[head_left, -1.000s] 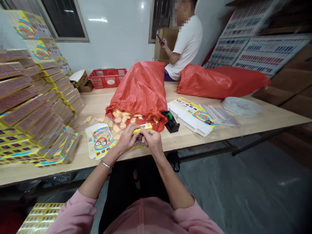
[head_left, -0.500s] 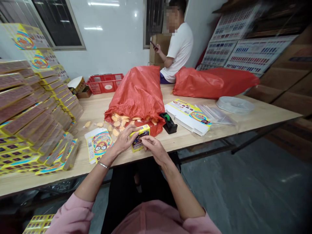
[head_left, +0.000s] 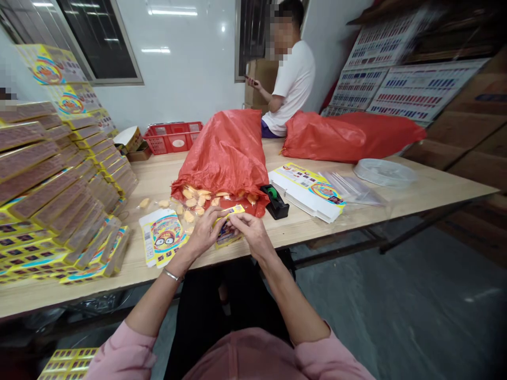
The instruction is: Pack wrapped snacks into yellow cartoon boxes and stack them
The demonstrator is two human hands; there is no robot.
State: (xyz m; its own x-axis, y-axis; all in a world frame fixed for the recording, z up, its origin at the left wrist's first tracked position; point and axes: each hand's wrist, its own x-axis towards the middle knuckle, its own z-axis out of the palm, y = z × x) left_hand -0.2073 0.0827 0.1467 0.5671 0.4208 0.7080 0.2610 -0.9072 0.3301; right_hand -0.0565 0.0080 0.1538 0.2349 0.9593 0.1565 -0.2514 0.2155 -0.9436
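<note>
Between my hands a small yellow printed box (head_left: 226, 236) stands at the table's front edge. My left hand (head_left: 204, 232) closes round its left side, thumb toward the front. The fingers of my right hand (head_left: 253, 232) are pinched at its upper right part; my fingers partly hide the box. Behind it lies a red woven sack (head_left: 224, 148), its mouth toward me, spilling several wrapped yellow pieces (head_left: 190, 202). A flattened printed carton (head_left: 163, 237) lies left of my left hand. Right of the sack mouth stands a black tape dispenser (head_left: 276, 203) with green tape.
Stacked yellow boxes (head_left: 59, 195) rise at the left. Flat cartons (head_left: 307, 190), clear plastic bags (head_left: 352, 188) and a round clear tub (head_left: 384, 171) lie to the right. Behind are a red basket (head_left: 174, 138), another red sack (head_left: 352, 134) and a seated person (head_left: 295, 79) with a phone.
My right hand has moved slightly up, its fingertips now at the box's upper edge. My left hand has shifted a little, and the box's top looks tilted. The view has shifted slightly.
</note>
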